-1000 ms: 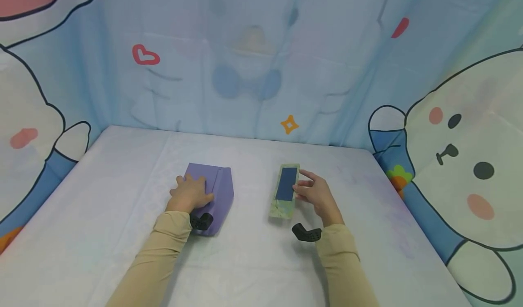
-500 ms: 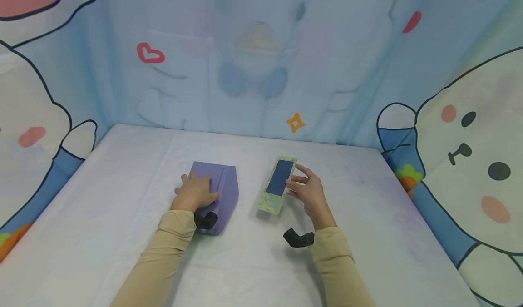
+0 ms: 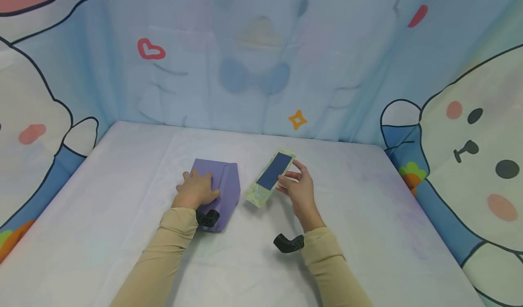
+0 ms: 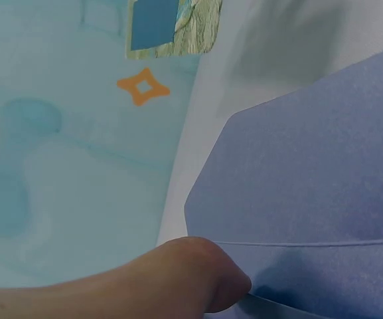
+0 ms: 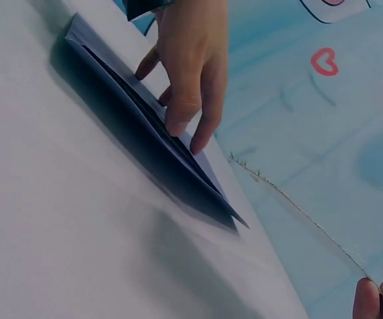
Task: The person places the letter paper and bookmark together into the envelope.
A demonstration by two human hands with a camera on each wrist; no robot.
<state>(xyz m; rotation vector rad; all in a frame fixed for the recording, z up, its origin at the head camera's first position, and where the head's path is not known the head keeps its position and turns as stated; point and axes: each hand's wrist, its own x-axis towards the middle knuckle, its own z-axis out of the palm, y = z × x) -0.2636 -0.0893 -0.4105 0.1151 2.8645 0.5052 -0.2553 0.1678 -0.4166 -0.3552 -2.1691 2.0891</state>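
My left hand (image 3: pixel 195 191) rests on the purple envelope (image 3: pixel 229 184), fingers spread apart and laid over it rather than clamped, thumb near the flap seam; I judge that this weight keeps it from sliding on the table (image 3: pixel 351 198). The envelope lies flat beneath my palm, gaping along the side that faces my right hand (image 3: pixel 301 192). Near that side, above the table and apart from the envelope, hangs the green strip (image 3: pixel 270 177), tilted, its lower end angled toward the envelope. My right thumb and fingers pinch only its right edge, which leaves the dark-blue panel (image 3: pixel 274 171) mostly uncovered and, I reckon, the lower end unhindered.
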